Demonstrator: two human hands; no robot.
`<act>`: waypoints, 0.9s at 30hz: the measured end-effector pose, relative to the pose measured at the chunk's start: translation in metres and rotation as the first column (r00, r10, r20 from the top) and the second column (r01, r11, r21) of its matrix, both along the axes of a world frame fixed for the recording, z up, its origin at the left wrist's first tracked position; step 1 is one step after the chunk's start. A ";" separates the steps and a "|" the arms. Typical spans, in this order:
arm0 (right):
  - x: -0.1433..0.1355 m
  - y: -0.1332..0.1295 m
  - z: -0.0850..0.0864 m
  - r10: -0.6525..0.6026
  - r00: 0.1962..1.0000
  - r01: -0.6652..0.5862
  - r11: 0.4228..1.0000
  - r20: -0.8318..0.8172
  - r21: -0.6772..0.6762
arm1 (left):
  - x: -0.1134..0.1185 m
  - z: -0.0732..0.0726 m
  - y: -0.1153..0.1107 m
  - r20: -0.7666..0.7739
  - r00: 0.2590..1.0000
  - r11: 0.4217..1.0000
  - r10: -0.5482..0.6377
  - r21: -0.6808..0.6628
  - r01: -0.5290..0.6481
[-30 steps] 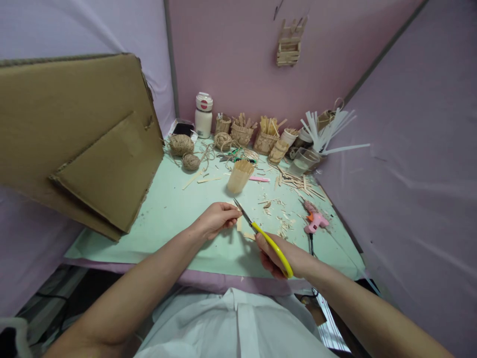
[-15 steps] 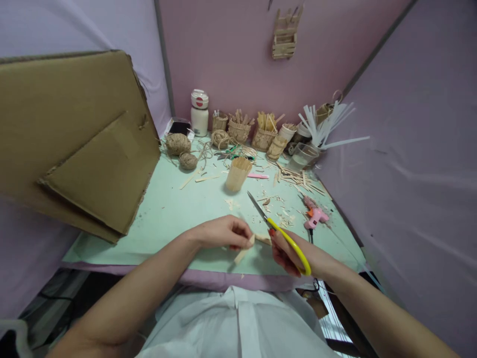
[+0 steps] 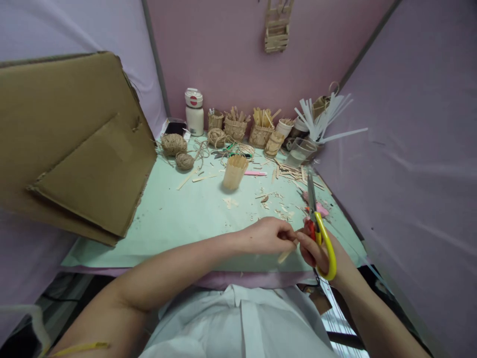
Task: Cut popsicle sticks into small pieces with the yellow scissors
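Observation:
My left hand [image 3: 269, 235] is closed in a pinch on a short pale wooden strip [image 3: 283, 257], whose end pokes out below the fingers. Close against its fingertips is my right hand [image 3: 312, 251], wrapped around a pair of scissors [image 3: 326, 253] with yellow and red handles. The blades point up and away, over a pink glue gun [image 3: 321, 210] that they partly cover. Whether the right fingertips also touch the strip is hard to make out. A cup made of upright wooden sticks [image 3: 235, 173] stands beyond the hands on the green tabletop.
Wood shavings [image 3: 230, 203] and a pile of thin sticks [image 3: 294, 171] lie about the table. Twine balls [image 3: 174, 144], a white bottle [image 3: 194, 114] and stick-filled containers [image 3: 234, 130] line the back. A large cardboard piece [image 3: 85, 149] stands at left.
Both hands have shifted right, the left one with the strip, and now meet. The scissors have swung from pointing up-left to nearly straight up. The view has tilted slightly.

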State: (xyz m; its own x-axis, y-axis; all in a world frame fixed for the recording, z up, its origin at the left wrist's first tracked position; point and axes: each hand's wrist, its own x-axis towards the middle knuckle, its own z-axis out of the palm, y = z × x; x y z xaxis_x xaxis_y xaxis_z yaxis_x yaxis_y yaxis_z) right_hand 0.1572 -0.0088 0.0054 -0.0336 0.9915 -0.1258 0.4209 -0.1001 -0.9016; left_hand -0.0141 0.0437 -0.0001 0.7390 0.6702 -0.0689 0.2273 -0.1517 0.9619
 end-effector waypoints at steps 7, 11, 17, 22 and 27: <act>0.003 0.012 -0.007 -0.159 0.987 0.159 0.987 -0.015 -0.015 | 0.024 -0.040 0.008 0.257 0.937 0.954 0.235 -0.247 -0.172; -0.001 0.014 -0.009 -0.185 0.978 0.185 0.983 -0.097 -0.011 | 0.019 -0.043 0.006 0.308 0.895 0.915 0.322 -0.344 -0.211; 0.000 0.016 -0.010 -0.209 0.969 0.215 0.976 -0.135 0.032 | 0.018 -0.036 0.005 0.322 0.886 0.914 0.335 -0.341 -0.221; 0.004 0.017 -0.013 -0.201 0.965 0.209 0.977 -0.166 0.031 | 0.017 -0.039 0.005 0.299 0.899 0.930 0.319 -0.282 -0.237; 0.000 0.016 -0.014 -0.215 0.949 0.226 0.974 -0.231 0.024 | 0.017 -0.042 0.005 0.278 0.912 0.946 0.301 -0.210 -0.248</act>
State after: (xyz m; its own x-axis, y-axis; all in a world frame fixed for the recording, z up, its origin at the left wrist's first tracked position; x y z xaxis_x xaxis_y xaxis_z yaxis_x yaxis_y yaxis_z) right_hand 0.1576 0.0074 -0.0086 0.1648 0.9821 -0.0908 0.1783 -0.1202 -0.9766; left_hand 0.0034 0.0489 -0.0421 0.5302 0.8479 0.0003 -0.0690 0.0427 0.9967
